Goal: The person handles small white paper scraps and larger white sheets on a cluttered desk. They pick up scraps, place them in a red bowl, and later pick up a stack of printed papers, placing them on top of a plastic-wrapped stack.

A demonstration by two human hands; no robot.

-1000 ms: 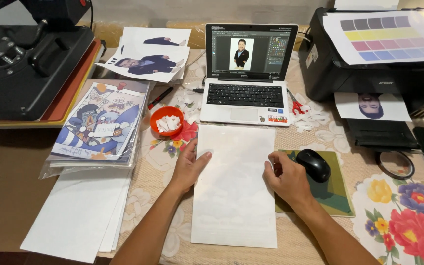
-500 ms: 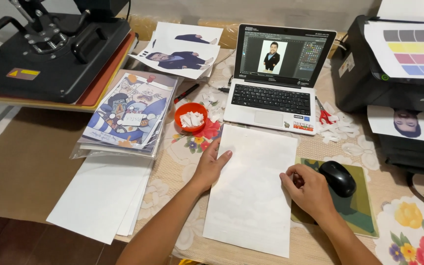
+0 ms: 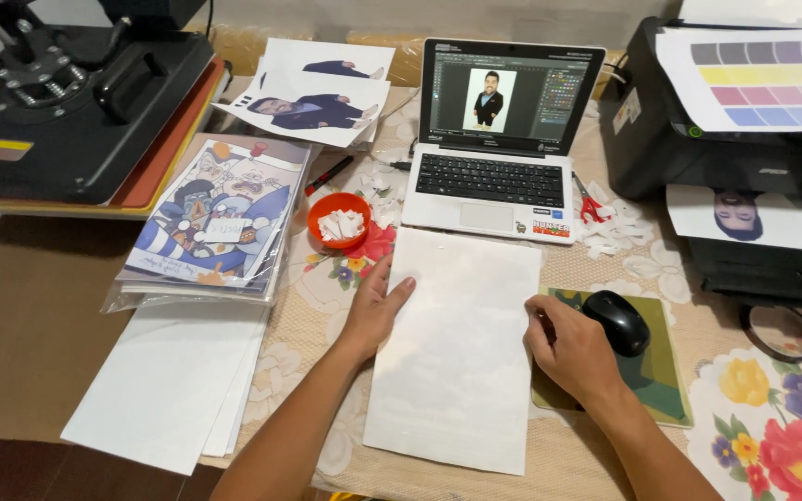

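Note:
A blank white sheet of paper lies flat on the flowered tablecloth in front of me. My left hand rests flat on the sheet's left edge, fingers together and pointing up. At the sheet's right edge sits my right hand, fingers curled, apparently pinching that edge. A black computer mouse on a green mouse pad lies just right of that hand.
An open laptop stands behind the sheet. A small orange bowl with white scraps, a sleeved stack of cartoon prints and blank sheets lie left. A heat press is far left, a black printer right, red scissors nearby.
The view has shifted slightly. Both hands stay on the sheet's edges; nothing has visibly been picked up or let go.

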